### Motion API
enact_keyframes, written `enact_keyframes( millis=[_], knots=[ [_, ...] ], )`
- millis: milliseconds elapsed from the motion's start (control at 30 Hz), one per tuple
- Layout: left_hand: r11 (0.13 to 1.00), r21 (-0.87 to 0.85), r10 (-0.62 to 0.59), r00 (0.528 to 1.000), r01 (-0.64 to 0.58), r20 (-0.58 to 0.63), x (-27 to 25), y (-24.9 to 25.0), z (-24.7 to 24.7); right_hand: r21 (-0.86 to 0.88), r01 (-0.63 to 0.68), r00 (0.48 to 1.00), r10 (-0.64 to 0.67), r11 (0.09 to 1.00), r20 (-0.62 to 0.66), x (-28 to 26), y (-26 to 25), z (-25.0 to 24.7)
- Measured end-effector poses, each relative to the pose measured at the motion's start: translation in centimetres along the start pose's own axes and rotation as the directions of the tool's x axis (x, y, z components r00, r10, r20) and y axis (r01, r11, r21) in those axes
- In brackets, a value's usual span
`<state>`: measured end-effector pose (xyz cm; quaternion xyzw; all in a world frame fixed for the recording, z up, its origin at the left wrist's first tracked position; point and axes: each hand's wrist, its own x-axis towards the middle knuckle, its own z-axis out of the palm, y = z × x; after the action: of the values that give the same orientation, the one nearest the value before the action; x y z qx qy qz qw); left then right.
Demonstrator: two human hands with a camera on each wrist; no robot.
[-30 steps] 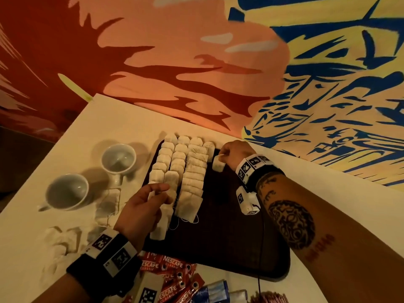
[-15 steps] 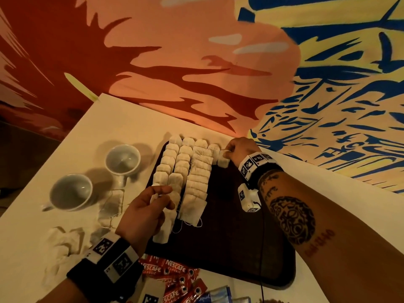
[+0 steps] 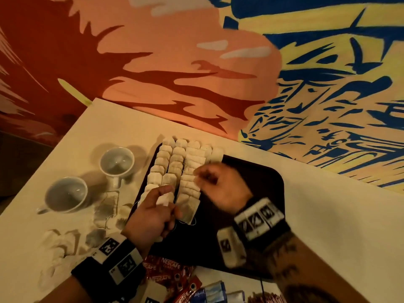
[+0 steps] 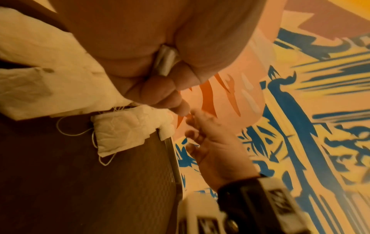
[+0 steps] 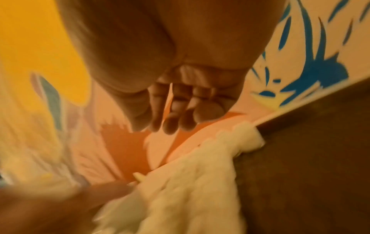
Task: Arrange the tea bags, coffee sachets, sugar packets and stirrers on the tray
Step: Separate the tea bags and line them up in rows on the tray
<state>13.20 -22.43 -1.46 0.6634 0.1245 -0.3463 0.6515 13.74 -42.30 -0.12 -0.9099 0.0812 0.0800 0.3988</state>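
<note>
Left to right: two cups (image 3: 65, 194) on the table; left hand (image 3: 150, 215) pinching a tea bag (image 3: 163, 199) above the near end of the tea bag rows (image 3: 181, 167), long axes running away along the dark tray (image 3: 258, 215); right hand (image 3: 223, 186), blurred, fingers loosely spread and empty, just right of the rows. Nearer hand: the left.

Left hand (image 3: 150, 213) low over near-left, back up, fingers curled, pinching small white paper tea bag (image 3: 164, 199) between thumb and forefinger. Right hand (image 3: 220, 186) blurred, reaching leftward, palm down, fingers loosely spread, holding nothing. Black banded wrist trackers on both forearms.
</note>
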Motion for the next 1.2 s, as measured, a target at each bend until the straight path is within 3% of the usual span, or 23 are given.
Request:
enact_keyframes(
  millis=[67,133,400,567,667,833,1000,1200],
  knots=[
    [0.997,0.078,0.001,1.0,-0.004,0.03,-0.2,-0.1,0.8,0.12,0.094,0.989,-0.107,0.988,0.103,-3.5,-1.2,2.2],
    [0.994,0.111,0.017,0.998,-0.023,0.053,-0.5,-0.1,1.3,0.157,0.119,0.985,-0.137,0.98,0.108,-5.7,-1.5,3.7],
    [0.966,0.218,0.117,0.988,-0.137,0.103,-2.3,-0.3,2.2,0.297,-0.01,0.987,0.056,0.955,-0.15,-8.3,-1.2,2.3],
    [0.952,0.236,0.177,0.979,-0.196,0.098,-2.7,0.3,2.1,0.351,-0.035,0.975,0.108,0.936,-0.192,-7.9,-1.5,1.1],
    [0.947,0.233,0.197,0.972,-0.222,0.127,-2.5,0.2,1.8,0.385,-0.004,0.983,0.075,0.923,-0.168,-7.9,-2.3,1.3],
    [0.972,0.185,0.128,0.988,-0.143,0.09,-2.4,-0.2,0.3,0.203,-0.1,0.976,0.136,0.974,-0.168,-5.6,-0.6,0.9],
    [0.996,0.09,0.021,1.0,-0.022,0.012,-2.3,-0.7,-2.5,-0.186,-0.261,0.964,0.244,0.947,-0.11,0.2,3.2,-1.7],
    [1.0,-0.005,-0.026,0.997,0.026,-0.076,-2.0,-1.7,-5.1,-0.383,-0.24,0.961,0.275,0.892,0.039,6.4,5.3,-1.2]
  ],
)
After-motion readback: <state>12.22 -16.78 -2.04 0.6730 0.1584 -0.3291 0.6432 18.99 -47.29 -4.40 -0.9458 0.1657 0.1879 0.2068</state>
